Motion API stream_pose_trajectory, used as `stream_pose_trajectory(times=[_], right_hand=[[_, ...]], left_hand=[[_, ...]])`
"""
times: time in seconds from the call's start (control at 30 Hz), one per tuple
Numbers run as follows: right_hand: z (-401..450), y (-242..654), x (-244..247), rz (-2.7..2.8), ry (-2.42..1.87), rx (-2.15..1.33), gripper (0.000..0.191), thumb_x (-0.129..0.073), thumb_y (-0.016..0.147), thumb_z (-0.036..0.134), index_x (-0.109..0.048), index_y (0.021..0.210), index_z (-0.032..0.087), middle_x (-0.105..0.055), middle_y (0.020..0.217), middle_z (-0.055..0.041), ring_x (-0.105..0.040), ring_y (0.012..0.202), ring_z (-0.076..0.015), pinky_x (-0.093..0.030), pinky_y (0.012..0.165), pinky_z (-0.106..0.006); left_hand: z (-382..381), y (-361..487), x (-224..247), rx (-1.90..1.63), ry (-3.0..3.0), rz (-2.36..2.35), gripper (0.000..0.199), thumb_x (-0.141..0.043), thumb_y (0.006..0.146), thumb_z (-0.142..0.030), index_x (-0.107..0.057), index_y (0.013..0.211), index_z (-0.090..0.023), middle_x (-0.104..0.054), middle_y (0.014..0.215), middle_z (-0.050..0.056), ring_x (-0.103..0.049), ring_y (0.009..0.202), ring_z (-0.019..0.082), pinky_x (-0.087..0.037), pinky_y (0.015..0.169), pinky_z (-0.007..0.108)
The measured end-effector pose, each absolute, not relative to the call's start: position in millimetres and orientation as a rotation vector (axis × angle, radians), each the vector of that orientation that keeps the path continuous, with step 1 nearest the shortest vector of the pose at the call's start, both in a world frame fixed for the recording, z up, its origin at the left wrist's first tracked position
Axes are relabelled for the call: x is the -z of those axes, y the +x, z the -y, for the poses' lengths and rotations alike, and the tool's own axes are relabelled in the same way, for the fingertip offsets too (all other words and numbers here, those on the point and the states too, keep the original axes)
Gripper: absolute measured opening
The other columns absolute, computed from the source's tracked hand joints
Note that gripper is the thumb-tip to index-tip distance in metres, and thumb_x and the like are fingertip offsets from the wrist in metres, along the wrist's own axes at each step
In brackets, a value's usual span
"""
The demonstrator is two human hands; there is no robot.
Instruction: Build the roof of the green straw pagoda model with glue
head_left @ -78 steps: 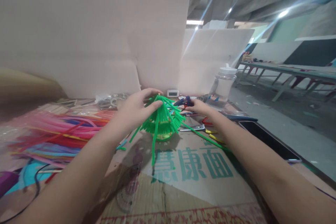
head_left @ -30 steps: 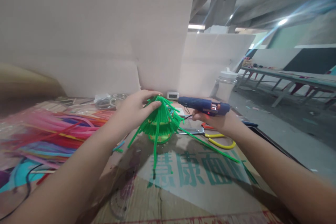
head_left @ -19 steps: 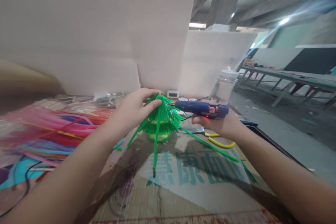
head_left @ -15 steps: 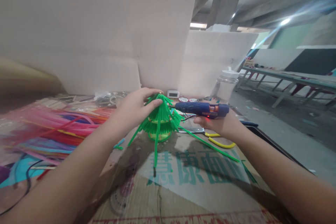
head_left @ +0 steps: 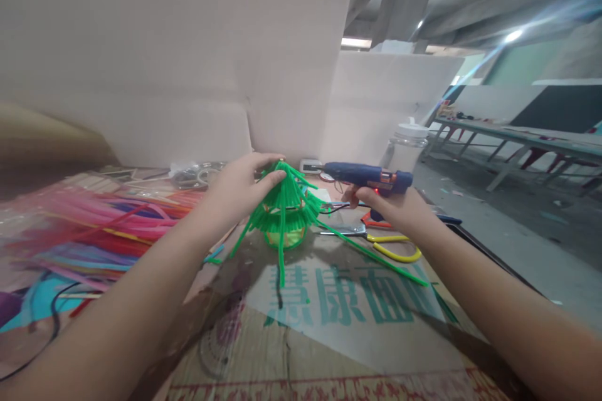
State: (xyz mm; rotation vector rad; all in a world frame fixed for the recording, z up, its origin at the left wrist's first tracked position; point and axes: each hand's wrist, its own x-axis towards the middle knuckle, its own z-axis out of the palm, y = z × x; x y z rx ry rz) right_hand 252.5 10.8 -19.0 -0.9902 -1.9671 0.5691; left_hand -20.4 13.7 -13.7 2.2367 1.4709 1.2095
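A tiered green pipe-cleaner tree [head_left: 288,200] stands upright on the table, a few long strands trailing from it. My left hand [head_left: 251,185] is closed on its top, the thumb in front and the fingers mostly hidden behind. In my right hand [head_left: 388,200] is a dark blue hot glue gun [head_left: 362,174] with a red light showing. Its nozzle points left toward the tree's upper part, with a gap between them. A black cord runs below the gun.
Bundles of coloured pipe cleaners [head_left: 136,225] lie at left. Yellow-handled pliers [head_left: 397,249] rest under my right hand. Behind stand a clear bottle [head_left: 405,147], a small white digital display [head_left: 309,166] and tall white boards [head_left: 188,62]. A transparent protractor [head_left: 217,338] lies in front.
The glue gun has drawn back from the tree, moving right and slightly up. My left hand still holds the treetop, which has shifted a little to the left.
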Motion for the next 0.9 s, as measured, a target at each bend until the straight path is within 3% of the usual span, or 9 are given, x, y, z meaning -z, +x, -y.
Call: stream_pose_trajectory(times=[0.17,0.3,0.4,0.57,0.73,0.9], right_hand=[[-26.1,258.1,23.4,1.840,-1.167,-0.590,0.040,-0.061,0.083,0.053,-0.070,0.089,0.015,-0.072,0.078,-0.0087,-0.067,0.072,-0.0200,-0.051,0.063,-0.030],[-39.1,261.6,31.7,1.814,-1.233,-0.633,0.043,-0.056,0.085,0.057,-0.069,0.086,0.015,-0.063,0.059,-0.0030,-0.058,0.054,-0.0151,-0.043,0.050,-0.027],[-48.5,266.6,39.9,1.809,-1.271,-0.615,0.045,-0.062,0.080,0.061,-0.069,0.078,0.017,-0.059,0.055,-0.0013,-0.055,0.054,-0.0148,-0.043,0.050,-0.027],[-57.6,271.4,44.3,1.818,-1.372,-0.584,0.048,-0.067,0.070,0.066,-0.067,0.067,0.017,-0.068,0.066,-0.0073,-0.062,0.063,-0.0209,-0.051,0.057,-0.033],[-63.0,275.6,47.4,1.814,-1.456,-0.528,0.045,-0.065,0.069,0.064,-0.067,0.063,0.020,-0.072,0.070,-0.0087,-0.066,0.070,-0.0263,-0.054,0.061,-0.037],[-73.9,285.0,64.8,1.851,-1.467,-0.514,0.044,-0.064,0.072,0.064,-0.067,0.066,0.021,-0.073,0.072,-0.0076,-0.067,0.071,-0.0270,-0.054,0.068,-0.038]], left_hand=[[-17.6,-27.6,9.6,-1.166,2.221,-1.369,0.047,-0.049,0.094,-0.043,-0.060,0.132,-0.018,-0.064,0.133,0.007,-0.061,0.118,0.023,-0.046,0.103,0.036],[-17.1,-59.4,-6.7,-1.220,2.185,-1.550,0.045,-0.049,0.092,-0.046,-0.066,0.123,-0.018,-0.069,0.124,0.008,-0.063,0.114,0.024,-0.046,0.102,0.038],[-18.8,-89.8,-15.2,-1.215,2.109,-1.760,0.045,-0.052,0.088,-0.047,-0.069,0.117,-0.017,-0.073,0.115,0.009,-0.066,0.107,0.026,-0.048,0.098,0.040],[-47.8,-119.4,-7.6,-0.783,2.175,-2.030,0.044,-0.042,0.092,-0.041,-0.070,0.115,-0.015,-0.075,0.108,0.009,-0.070,0.097,0.025,-0.053,0.087,0.035],[-106.6,-113.2,16.0,-0.483,2.333,-1.967,0.030,-0.050,0.093,-0.027,-0.072,0.110,-0.018,-0.073,0.114,0.009,-0.065,0.109,0.026,-0.049,0.096,0.034],[-158.4,-100.0,42.4,-0.073,2.461,-1.828,0.034,-0.059,0.094,-0.035,-0.058,0.123,-0.017,-0.060,0.125,0.010,-0.062,0.106,0.023,-0.054,0.089,0.044]])
